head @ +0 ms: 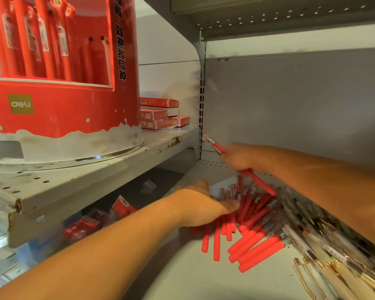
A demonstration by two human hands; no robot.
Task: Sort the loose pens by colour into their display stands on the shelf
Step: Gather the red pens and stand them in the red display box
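Note:
A heap of loose red pens (253, 230) lies on the grey shelf (204, 276) at centre right. Cream-and-gold pens (325, 267) lie beside them to the right. My left hand (201, 202) rests palm down on the left side of the red heap, fingers closed over several red pens. My right hand (240, 156) hovers above the heap, shut on one red pen (258, 180) whose silver tip points up and left. A round red display stand (59, 68) holding red pens stands on the upper shelf at left.
Flat red boxes (160, 113) are stacked behind the stand on the upper left shelf (74, 180). Red packets (89, 224) lie on a lower level under that shelf. The grey back wall (290, 100) and a slotted upright (201, 109) close the shelf bay.

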